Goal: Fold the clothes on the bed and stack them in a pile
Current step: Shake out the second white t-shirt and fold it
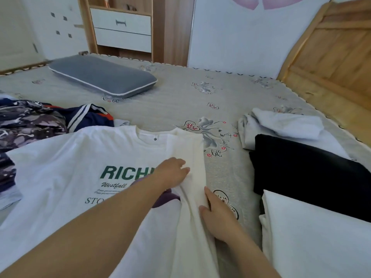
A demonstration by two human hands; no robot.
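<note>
The white T-shirt's point(60, 177) folded right edge is pressed flat by the left hand point(170, 173) and right hand point(218, 219), fingers straight; bare bedspread point(226, 177) lies just beside it.

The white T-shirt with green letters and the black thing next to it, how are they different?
The white T-shirt lies spread out with only its right side folded in; the black garment is already folded. The T-shirt has green lettering; the black garment looks plain. Both hands touch the T-shirt; nothing touches the black garment. Both lie on the bed.
</note>
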